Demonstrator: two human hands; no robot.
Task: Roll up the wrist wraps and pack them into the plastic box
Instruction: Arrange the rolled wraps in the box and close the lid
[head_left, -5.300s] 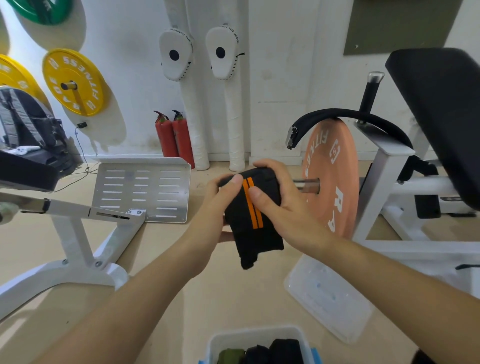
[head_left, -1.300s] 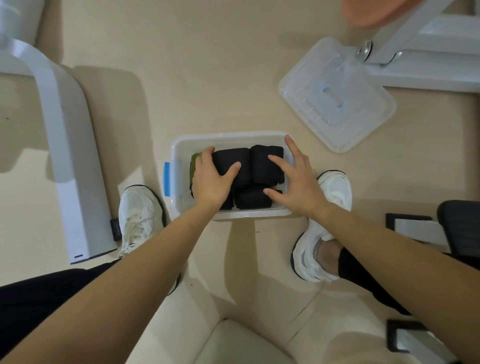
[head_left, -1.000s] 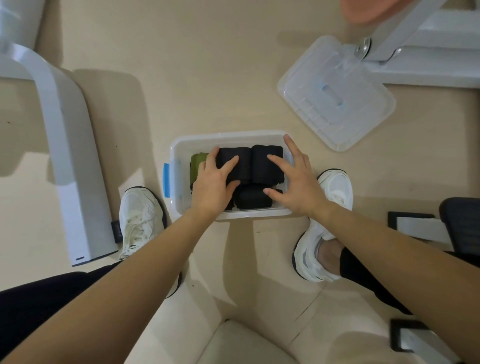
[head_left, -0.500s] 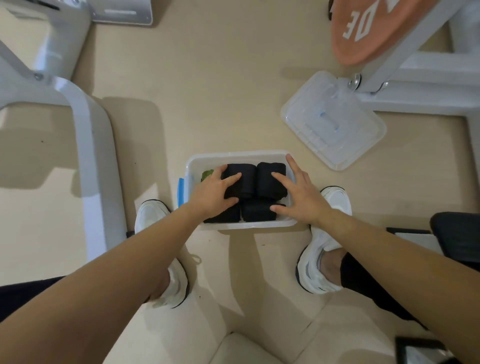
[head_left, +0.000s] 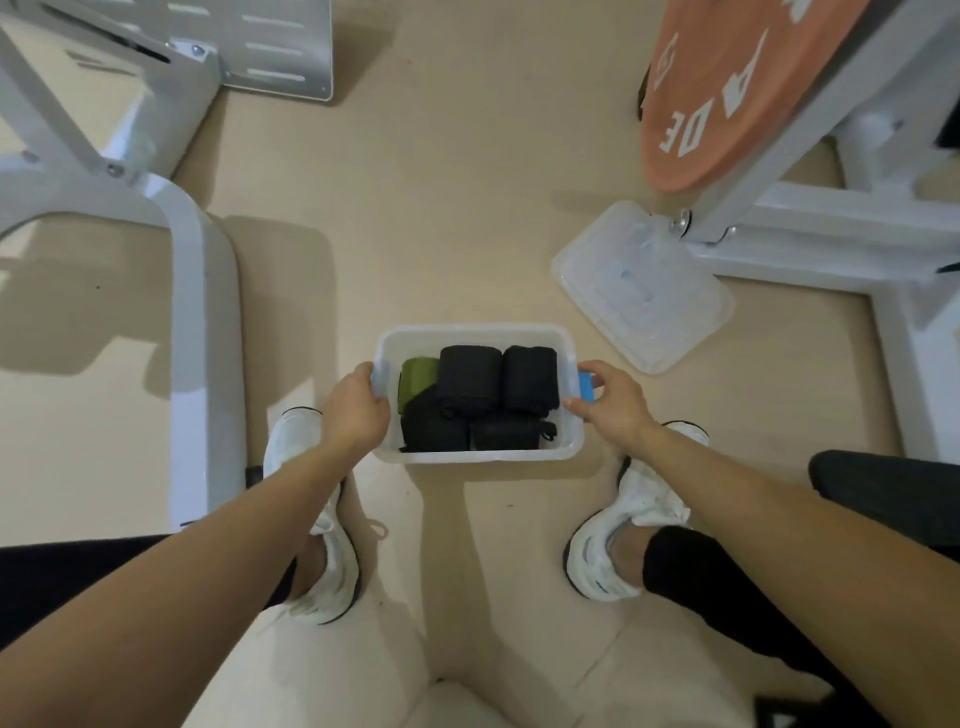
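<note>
Hands (head_left: 356, 410) shifted to plastic box (head_left: 470, 335) ends; wraps (head_left: 470, 387) inside.

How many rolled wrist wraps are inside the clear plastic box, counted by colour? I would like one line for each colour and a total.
Black rolled wrist wraps: 4
Green rolled wrist wrap: 1
Total: 5 visible in the clear plastic box; any wrap hidden underneath cannot be counted.
</note>
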